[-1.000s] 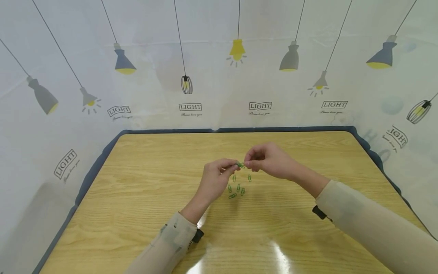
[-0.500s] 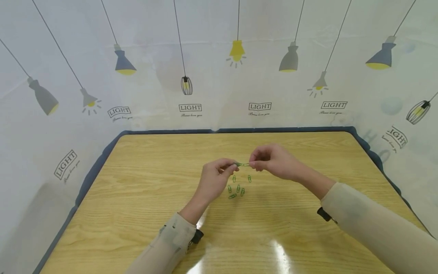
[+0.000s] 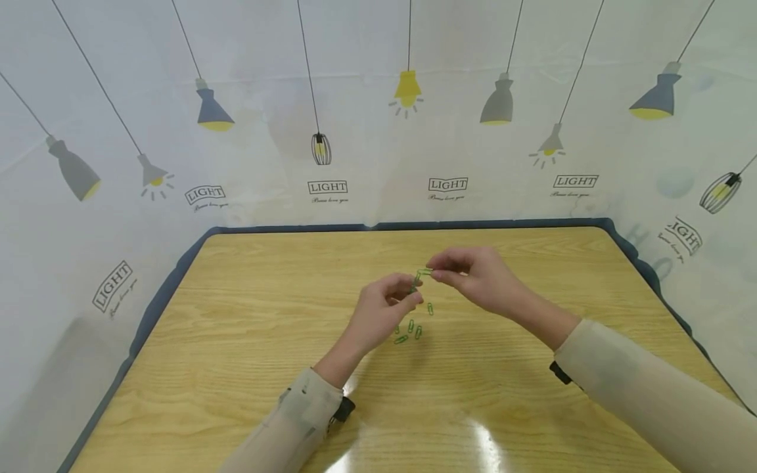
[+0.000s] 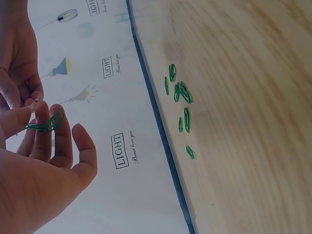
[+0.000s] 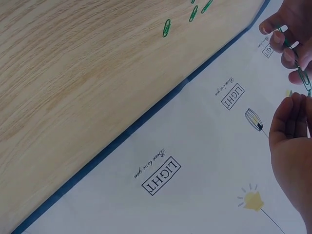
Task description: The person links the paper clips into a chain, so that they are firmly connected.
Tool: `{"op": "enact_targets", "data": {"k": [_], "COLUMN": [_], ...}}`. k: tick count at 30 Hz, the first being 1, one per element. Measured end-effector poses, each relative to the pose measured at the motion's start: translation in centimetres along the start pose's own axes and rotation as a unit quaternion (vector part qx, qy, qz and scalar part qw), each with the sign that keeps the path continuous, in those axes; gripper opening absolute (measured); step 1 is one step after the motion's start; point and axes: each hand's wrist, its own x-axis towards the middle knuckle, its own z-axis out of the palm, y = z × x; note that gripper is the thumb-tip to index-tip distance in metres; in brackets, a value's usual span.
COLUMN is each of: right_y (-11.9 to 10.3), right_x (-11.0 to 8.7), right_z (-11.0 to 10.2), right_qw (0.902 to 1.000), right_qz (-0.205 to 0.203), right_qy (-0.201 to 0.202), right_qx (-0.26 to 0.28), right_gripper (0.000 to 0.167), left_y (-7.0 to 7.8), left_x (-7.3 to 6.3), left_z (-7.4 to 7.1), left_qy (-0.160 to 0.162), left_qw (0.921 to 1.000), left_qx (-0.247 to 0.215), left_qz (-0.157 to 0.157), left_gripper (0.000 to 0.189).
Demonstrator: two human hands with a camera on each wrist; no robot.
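Observation:
My right hand (image 3: 481, 274) pinches one end of a short chain of green paper clips (image 3: 424, 272) between thumb and fingertips. From there the chain slants down to my left hand (image 3: 378, 312), whose curled fingers loosely hold its other part. In the left wrist view, green clips (image 4: 46, 126) lie across the left hand's fingers close to the thumb tip. The right wrist view shows linked clips (image 5: 295, 58) running along the left fingers to the right fingertips. Both hands are raised over the table. Several loose green paper clips (image 3: 411, 326) lie below them.
The wooden table (image 3: 236, 341) has a dark blue edging (image 3: 284, 228) at its far side. Behind it stands a pale backdrop (image 3: 378, 151) printed with hanging lamps. Glare spots show on the near part of the tabletop.
The left thumb and fingers have parted somewhat and shifted slightly right, covering a loose clip. The right hand first drew the chain out straight, then lifted its end, so the chain now slants.

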Motion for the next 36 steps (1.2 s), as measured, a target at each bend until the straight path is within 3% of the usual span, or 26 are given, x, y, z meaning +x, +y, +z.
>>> {"op": "enact_targets", "data": {"k": [7, 14, 23, 36], "right_y": [0.0, 0.1, 0.3, 1.5], "right_x": [0.0, 0.0, 0.2, 0.9], "right_z": [0.3, 0.4, 0.6, 0.8], "right_qw": [0.9993, 0.9992, 0.9989, 0.9999], "right_qz": [-0.035, -0.038, -0.043, 0.003], "right_qy": [0.012, 0.012, 0.015, 0.006], "right_qx": [-0.009, -0.007, -0.007, -0.011], "right_gripper": [0.015, 0.015, 0.015, 0.014], "left_y": [0.5, 1.0, 0.8, 0.0], "left_x": [0.3, 0.7, 0.8, 1.0], "left_z": [0.2, 0.1, 0.0, -0.3], "left_qy": [0.009, 0.028, 0.046, 0.068], "left_qw": [0.9999, 0.9989, 0.9978, 0.9968], "left_qx": [-0.013, -0.014, -0.01, -0.025], "left_qz": [0.006, 0.035, 0.046, 0.033], "left_gripper": [0.024, 0.023, 0.019, 0.017]}}
